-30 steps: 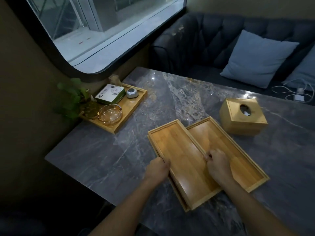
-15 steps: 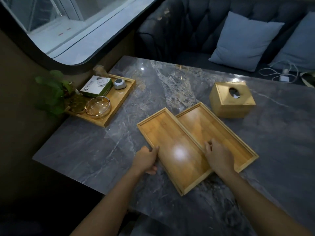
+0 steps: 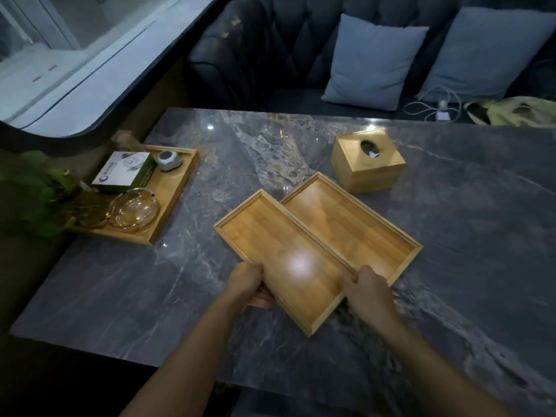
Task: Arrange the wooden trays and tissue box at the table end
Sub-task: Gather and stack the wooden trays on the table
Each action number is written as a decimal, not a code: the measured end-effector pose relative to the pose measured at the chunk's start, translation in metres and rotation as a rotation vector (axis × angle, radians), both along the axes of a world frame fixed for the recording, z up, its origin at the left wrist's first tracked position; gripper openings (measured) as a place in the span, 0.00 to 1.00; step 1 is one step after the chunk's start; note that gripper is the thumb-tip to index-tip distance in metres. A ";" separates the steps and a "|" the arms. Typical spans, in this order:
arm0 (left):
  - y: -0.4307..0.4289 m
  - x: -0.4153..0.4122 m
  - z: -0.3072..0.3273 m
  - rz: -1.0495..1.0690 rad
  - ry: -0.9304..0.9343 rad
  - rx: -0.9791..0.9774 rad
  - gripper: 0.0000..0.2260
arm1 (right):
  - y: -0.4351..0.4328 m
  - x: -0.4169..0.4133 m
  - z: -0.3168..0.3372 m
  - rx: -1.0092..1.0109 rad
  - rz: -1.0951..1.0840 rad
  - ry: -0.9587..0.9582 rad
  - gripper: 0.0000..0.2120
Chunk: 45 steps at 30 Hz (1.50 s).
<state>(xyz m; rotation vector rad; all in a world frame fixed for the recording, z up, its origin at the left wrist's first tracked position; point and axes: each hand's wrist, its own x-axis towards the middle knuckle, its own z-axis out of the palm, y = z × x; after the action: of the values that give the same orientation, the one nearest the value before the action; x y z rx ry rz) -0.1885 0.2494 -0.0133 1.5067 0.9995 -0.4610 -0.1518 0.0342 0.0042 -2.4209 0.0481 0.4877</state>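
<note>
1. Near tray: stiff, light bamboo, likely slick on the worktop; long rims offer the best purchase.
2. Left hand closed on its left rim; right hand pinching its right rim.
3. Second tray touching alongside; tissue box beyond, far right.

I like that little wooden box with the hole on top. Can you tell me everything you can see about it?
The tissue box looks like light golden wood, cube-like, with an oval hole in its flat top where a bit of white tissue peeks out. It stands upright on the grey marble table, turned at a slight angle, just beyond the far corner of the right-hand empty tray. Nothing touches it; both hands are elsewhere.
</note>
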 end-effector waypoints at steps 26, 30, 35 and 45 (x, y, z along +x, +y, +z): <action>0.116 0.026 0.016 -0.057 -0.374 0.649 0.16 | 0.027 -0.028 -0.003 -0.203 0.217 -0.186 0.17; 0.131 0.035 0.003 -0.244 -0.308 0.402 0.19 | 0.029 -0.046 -0.013 -0.354 0.311 -0.266 0.20; 0.126 0.034 -0.001 -0.299 -0.308 0.429 0.16 | 0.025 -0.044 -0.021 -0.381 0.299 -0.347 0.17; 0.096 -0.001 0.000 -0.449 -0.422 0.461 0.24 | -0.014 -0.031 -0.021 -0.314 0.069 -0.327 0.15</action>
<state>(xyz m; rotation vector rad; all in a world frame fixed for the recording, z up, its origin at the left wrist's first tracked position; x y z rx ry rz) -0.1893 0.3451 -0.0130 2.1505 0.4421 -0.2079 -0.1828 0.0206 -0.0165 -2.7889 -0.1081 0.1128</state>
